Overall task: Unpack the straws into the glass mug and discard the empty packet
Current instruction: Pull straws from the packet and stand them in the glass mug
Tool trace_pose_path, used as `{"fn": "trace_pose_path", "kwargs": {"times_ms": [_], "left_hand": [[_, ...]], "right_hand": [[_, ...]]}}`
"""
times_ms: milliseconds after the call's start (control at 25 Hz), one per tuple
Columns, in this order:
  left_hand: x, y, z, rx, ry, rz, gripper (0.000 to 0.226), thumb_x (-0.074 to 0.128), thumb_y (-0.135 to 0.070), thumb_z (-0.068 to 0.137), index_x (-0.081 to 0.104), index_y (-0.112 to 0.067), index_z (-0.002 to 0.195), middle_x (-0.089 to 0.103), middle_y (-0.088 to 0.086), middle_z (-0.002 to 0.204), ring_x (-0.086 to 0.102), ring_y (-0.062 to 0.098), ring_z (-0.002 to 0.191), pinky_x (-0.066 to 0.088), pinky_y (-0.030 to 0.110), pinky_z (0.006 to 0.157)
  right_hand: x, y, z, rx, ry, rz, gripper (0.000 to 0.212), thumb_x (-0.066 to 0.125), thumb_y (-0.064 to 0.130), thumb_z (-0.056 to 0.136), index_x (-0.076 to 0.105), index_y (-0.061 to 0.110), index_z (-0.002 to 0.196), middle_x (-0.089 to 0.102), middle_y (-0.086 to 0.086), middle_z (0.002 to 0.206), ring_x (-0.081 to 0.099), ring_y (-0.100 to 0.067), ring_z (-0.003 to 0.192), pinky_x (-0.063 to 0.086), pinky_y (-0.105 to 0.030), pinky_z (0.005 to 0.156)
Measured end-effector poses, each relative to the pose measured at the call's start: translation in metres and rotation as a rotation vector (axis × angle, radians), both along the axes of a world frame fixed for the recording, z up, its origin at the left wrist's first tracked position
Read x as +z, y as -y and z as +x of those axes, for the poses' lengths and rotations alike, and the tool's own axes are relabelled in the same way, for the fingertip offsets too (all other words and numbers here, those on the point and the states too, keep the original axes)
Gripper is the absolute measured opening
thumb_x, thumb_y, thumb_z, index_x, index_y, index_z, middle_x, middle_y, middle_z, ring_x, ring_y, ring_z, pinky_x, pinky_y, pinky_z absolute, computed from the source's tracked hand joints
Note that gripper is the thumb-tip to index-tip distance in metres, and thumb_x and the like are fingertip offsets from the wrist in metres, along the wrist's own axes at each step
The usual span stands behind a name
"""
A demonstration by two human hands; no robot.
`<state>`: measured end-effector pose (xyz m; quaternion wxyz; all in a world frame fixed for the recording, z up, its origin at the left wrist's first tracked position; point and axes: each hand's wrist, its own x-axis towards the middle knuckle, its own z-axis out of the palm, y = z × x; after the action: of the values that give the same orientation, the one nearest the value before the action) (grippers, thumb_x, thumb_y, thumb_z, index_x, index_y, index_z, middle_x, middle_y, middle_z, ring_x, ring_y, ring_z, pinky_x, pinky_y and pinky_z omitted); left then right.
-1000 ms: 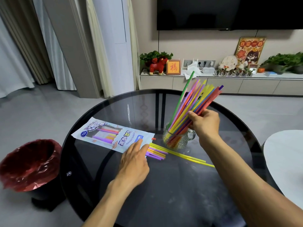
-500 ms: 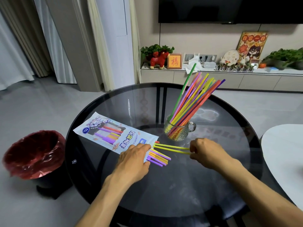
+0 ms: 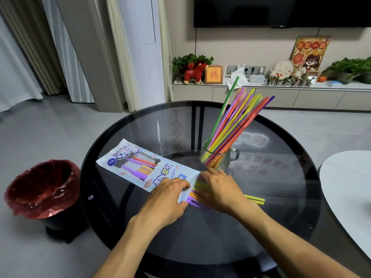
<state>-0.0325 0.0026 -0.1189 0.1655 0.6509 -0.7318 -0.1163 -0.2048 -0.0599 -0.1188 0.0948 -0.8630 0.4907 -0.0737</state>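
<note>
Right fingers (image 3: 208,177) now over straws (image 3: 197,192)

Pale curtains (image 3: 24,57) are hanging at the left above grey floor (image 3: 50,125). A dark television (image 3: 281,11) is hanging on the beige wall (image 3: 230,47), over a low sideboard (image 3: 281,97) carrying plants (image 3: 349,67) and ornaments.

Two bare forearms, sleeveless; ringless hands (image 3: 217,189).

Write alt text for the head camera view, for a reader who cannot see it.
Two hands work at the open end of a straw packet on a round glass table: the left hand presses the packet, the right hand covers loose straws. A glass mug behind holds many coloured straws; a red-lined bin stands left.
</note>
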Motion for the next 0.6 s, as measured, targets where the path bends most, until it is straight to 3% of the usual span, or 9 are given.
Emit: {"fn": "trace_pose_path", "kwargs": {"times_ms": [120, 280, 600], "left_hand": [[-0.003, 0.002, 0.001, -0.011, 0.003, -0.018, 0.042, 0.064, -0.032, 0.084, 0.054, -0.028, 0.125, 0.059, -0.01, 0.124, 0.048, 0.017, 0.112, 0.045, 0.031, 0.094], [-0.003, 0.004, 0.001, -0.019, -0.009, -0.045, 0.041, 0.065, -0.031, 0.084, 0.054, -0.027, 0.123, 0.059, -0.01, 0.122, 0.048, 0.017, 0.109, 0.045, 0.031, 0.092], [-0.003, 0.002, 0.001, -0.016, 0.003, -0.041, 0.039, 0.063, -0.032, 0.086, 0.052, -0.028, 0.123, 0.056, -0.011, 0.122, 0.047, 0.017, 0.111, 0.046, 0.034, 0.094]], "right_hand": [[-0.001, 0.001, 0.014, -0.013, -0.074, -0.103, 0.026, 0.047, 0.027, 0.094, 0.054, 0.008, 0.11, 0.058, -0.012, 0.113, 0.056, -0.035, 0.106, 0.045, -0.041, 0.08], [0.003, -0.001, 0.022, -0.033, -0.152, -0.152, 0.026, 0.039, 0.011, 0.096, 0.05, 0.003, 0.118, 0.056, -0.016, 0.118, 0.056, -0.036, 0.109, 0.048, -0.043, 0.078], [0.0, -0.005, 0.016, 0.032, -0.287, -0.145, 0.023, 0.033, 0.011, 0.099, 0.042, 0.006, 0.119, 0.058, -0.015, 0.114, 0.062, -0.033, 0.104, 0.042, -0.037, 0.068]]}}
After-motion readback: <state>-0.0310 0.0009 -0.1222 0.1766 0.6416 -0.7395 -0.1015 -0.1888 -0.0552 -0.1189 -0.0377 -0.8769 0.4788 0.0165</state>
